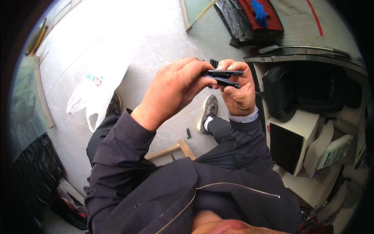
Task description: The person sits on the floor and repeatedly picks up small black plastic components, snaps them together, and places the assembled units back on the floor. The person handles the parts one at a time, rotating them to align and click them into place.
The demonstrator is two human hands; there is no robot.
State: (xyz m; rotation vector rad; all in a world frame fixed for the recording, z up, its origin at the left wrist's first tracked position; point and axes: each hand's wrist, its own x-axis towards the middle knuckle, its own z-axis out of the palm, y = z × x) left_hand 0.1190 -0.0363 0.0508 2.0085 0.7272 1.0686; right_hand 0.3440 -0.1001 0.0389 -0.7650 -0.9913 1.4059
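Up in front of my chest, both hands are closed on a black plastic piece (224,73), two narrow flat bars lying one above the other with a slim gap between them. My left hand (167,91) pinches its left end between thumb and fingers, back of the hand toward me. At the other end, my right hand (240,95) grips it with the thumb below and the fingers behind. A small black ribbed part (214,63) shows just beyond the fingers; whether it belongs to the same piece I cannot tell.
A white plastic bag (97,93) hangs by my left leg. On the grey floor lie a small black part (188,133) and a wooden frame (186,149). To the right, a shelf unit (304,58) holds black bags (317,91). Red-and-black luggage (249,21) stands ahead.
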